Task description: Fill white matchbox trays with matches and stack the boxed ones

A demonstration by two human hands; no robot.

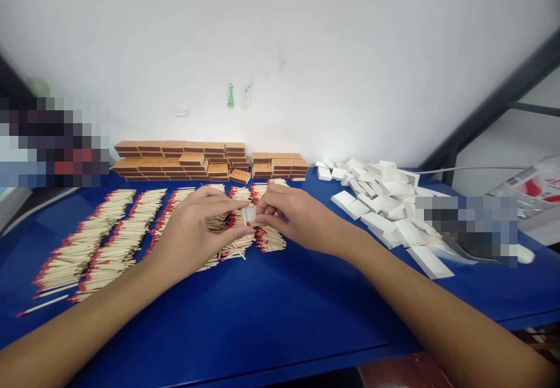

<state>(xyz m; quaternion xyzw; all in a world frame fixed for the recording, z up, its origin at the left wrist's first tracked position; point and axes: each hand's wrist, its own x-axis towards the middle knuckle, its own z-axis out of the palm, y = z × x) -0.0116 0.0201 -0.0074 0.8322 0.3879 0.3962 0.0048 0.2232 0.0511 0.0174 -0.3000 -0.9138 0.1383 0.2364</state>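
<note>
A small white matchbox tray [249,215] is pinched between the thumb and fingers of my left hand [199,219], over the rows of matches. At its right end is my right hand [291,213], fingers curled and pressed together; what they hold, if anything, is hidden. A bit of red shows at the tray's lower edge. Below and around both hands lie red-tipped matches [271,240] in rows on the blue table [280,312]. My left hand and forearm cover parts of the middle rows.
Stacked orange-brown matchboxes [161,163] line the back by the wall. More matches [107,219] lie in long rows at left. White trays [389,192] are heaped at right, beside a blurred-out object [472,227]. A plastic bag [536,186] is at far right.
</note>
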